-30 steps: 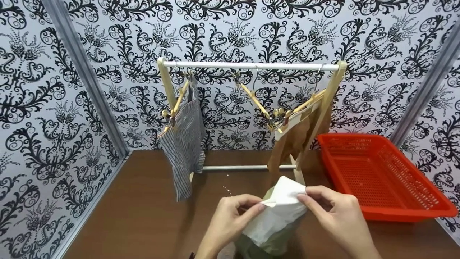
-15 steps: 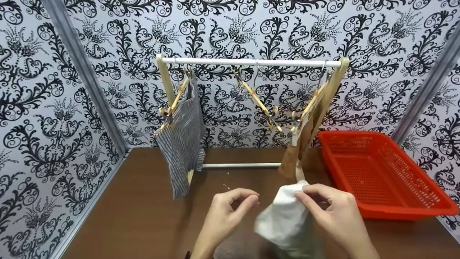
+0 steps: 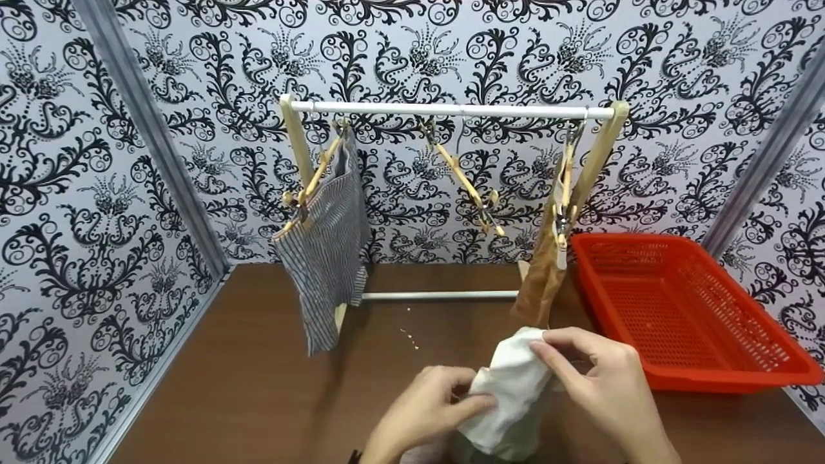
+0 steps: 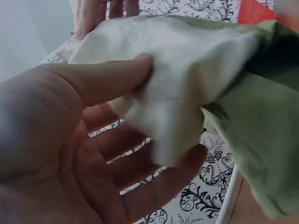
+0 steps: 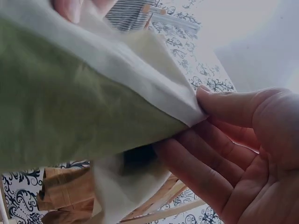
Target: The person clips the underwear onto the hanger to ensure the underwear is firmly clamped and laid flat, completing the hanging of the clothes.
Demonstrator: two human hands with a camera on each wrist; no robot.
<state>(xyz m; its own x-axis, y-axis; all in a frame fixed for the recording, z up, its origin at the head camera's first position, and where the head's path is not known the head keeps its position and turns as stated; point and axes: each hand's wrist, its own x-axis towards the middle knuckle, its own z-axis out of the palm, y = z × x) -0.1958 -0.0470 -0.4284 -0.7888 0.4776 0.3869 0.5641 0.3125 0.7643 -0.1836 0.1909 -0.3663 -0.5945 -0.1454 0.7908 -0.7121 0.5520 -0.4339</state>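
A green garment with a broad white band [image 3: 509, 390] hangs from my hands above the front of the table. At its top corner, my right hand [image 3: 602, 377] pinches the white edge between thumb and fingers, which the right wrist view shows close up. My left hand [image 3: 435, 409] has the band's left side between its thumb and fingers. In the left wrist view the thumb [image 4: 117, 79] lies on the white cloth [image 4: 173, 51], with fingers behind it. The garment's lower part is dim and partly out of frame.
Behind the hands stands a small rack with a white bar [image 3: 387, 109]. Striped trousers [image 3: 329, 258] hang at its left, a bare clip hanger [image 3: 461, 174] in the middle, a brown garment [image 3: 541, 283] at its right. A red basket [image 3: 728, 380] stands at the right.
My left hand let go of the white band, then took it again slightly lower. The right hand kept its pinch. The brown garment's hanger has swung round to the right.
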